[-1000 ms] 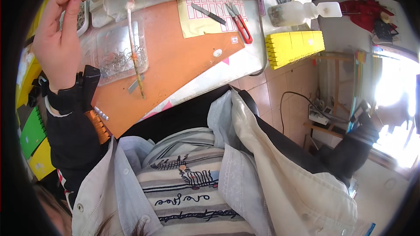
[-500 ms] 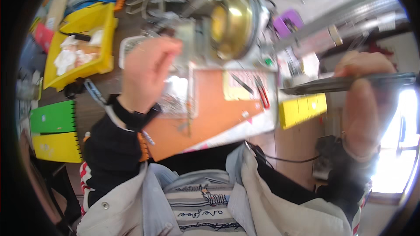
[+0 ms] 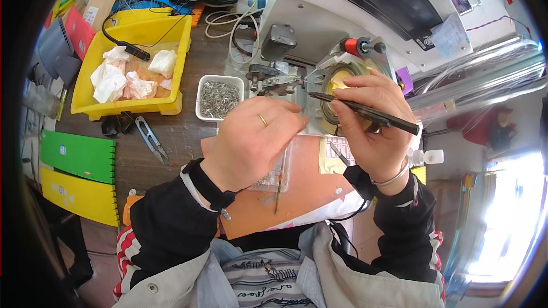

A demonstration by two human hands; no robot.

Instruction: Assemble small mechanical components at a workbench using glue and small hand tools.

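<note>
My left hand [image 3: 251, 137], with a ring on one finger, is closed in a pinch in front of the machine's small metal mechanism [image 3: 277, 80]. What its fingertips hold, if anything, is hidden. From the right, my right hand [image 3: 371, 120] grips slim black tweezers [image 3: 365, 111] like a pen. Their tip points left, just above my left fingertips. Beside my left hand stands a white tray [image 3: 198, 105] of small, tangled metal pieces. Partly under that hand, a clear box [image 3: 285, 165] lies on an orange sheet [image 3: 311, 197].
A yellow bin [image 3: 184, 51] with crumpled white paper stands at the left, snips [image 3: 151, 140] in front of it. The machine's screen [image 3: 394, 3] and a red spool [image 3: 357, 45] are behind. A slim knife [image 3: 339, 151] lies near my right wrist. Clear tubes [image 3: 485, 80] extend at the right.
My right hand has swung inward from the far right with the tweezers and now meets my left hand. My left hand has moved rightward and stays closed. The view has shifted.
</note>
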